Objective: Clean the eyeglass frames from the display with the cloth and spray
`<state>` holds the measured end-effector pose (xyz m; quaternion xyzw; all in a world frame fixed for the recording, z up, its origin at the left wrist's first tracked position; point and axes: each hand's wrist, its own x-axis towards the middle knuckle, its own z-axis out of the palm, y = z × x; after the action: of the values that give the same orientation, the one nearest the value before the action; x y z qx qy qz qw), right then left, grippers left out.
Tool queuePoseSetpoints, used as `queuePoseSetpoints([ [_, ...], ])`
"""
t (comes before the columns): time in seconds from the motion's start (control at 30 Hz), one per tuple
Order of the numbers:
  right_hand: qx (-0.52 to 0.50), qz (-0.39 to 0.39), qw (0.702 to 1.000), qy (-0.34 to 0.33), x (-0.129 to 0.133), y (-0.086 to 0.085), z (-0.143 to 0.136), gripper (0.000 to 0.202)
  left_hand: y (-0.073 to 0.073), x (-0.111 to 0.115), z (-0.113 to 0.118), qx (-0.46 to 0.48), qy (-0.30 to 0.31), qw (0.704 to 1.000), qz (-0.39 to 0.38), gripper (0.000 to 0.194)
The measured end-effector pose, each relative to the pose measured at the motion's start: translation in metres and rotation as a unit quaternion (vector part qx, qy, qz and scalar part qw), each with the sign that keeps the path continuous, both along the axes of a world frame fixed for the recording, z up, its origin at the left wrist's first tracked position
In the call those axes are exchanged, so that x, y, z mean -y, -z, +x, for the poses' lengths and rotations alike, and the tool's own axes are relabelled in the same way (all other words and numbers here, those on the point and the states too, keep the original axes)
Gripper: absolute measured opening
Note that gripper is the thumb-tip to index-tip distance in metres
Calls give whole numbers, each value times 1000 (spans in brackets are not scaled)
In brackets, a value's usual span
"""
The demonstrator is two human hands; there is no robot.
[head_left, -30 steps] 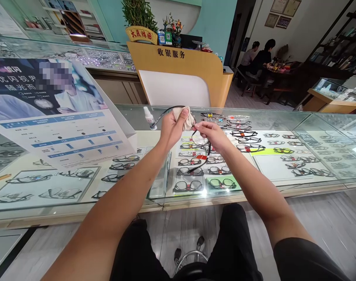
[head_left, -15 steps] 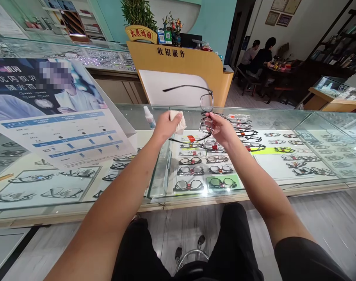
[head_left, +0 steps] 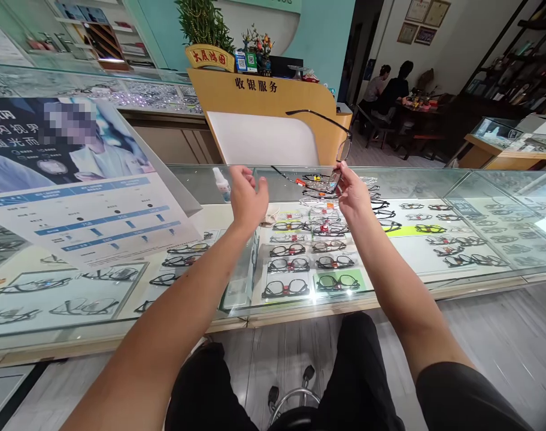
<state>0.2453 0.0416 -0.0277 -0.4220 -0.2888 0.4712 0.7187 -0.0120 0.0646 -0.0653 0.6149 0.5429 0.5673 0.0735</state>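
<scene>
Blk slv (head_left: pixel 464 395), blk trsrs (head_left: pixel 360 365)

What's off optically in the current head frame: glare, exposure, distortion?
Head view: glare spots near the front edge of the counter; dim shelves at upper right; wide-angle stretch on the arms; pixelated patch on the poster; glasses in the right hand, lower rim cluttered by frames behind.
</scene>
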Motion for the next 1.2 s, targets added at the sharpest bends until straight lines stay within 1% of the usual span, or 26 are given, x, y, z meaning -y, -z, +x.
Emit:
queuePoseSetpoints([
  [0.07, -2, -4, 999, 42, -3, -1, 4, 39, -8, 16, 9, -22, 49, 996, 71, 33],
  [0.13, 11, -11, 998, 58, -3, -1, 5, 42, -15, 36, 20, -82, 124, 985, 93, 35],
  [0.23, 42, -16, 998, 49, 0, 1, -4, 49, -19, 61, 35, -176, 200, 963, 50, 52],
  [0.3, 47, -6, 998, 41, 3, 3, -12, 52, -16, 68, 40, -203, 224, 952, 40, 51],
  [0.37, 68, 8, 997, 27, 7, 5, -20, 53, -13, 67, 40, -199, 230, 952, 44, 44],
  [0.47, 106, 29, 994, 19, 16, 5, -29, 52, -13, 59, 36, -154, 216, 962, 69, 38],
  [0.63, 170, 96, 981, -4, 32, -2, -37, 39, -26, 48, 22, -69, 192, 970, 135, 43],
  [0.67, 176, 112, 978, -1, 33, -3, -36, 37, -29, 47, 19, -53, 190, 970, 142, 44],
  [0.73, 187, 139, 972, 28, 30, -4, -30, 37, -34, 44, 14, -8, 190, 971, 145, 46],
  [0.83, 233, 151, 955, 103, 17, -2, -12, 36, -39, 36, 8, 80, 217, 966, 117, 46],
  [0.9, 312, 157, 929, 124, 9, -1, 1, 44, -44, 29, 3, 132, 245, 957, 87, 51],
  [0.97, 391, 171, 893, 144, 4, 1, 9, 55, -48, 23, -1, 173, 271, 945, 56, 58],
  [1.03, 444, 202, 859, 155, 3, 3, 12, 60, -52, 18, -4, 206, 299, 931, 26, 65],
  [1.07, 459, 219, 847, 155, 4, 3, 11, 60, -53, 17, -5, 221, 316, 923, 10, 67],
  [1.13, 479, 239, 832, 147, 7, 4, 7, 59, -53, 15, -7, 240, 352, 904, -28, 66],
  [1.2, 490, 239, 826, 144, 11, 3, 2, 57, -51, 13, -9, 247, 379, 890, -63, 64],
])
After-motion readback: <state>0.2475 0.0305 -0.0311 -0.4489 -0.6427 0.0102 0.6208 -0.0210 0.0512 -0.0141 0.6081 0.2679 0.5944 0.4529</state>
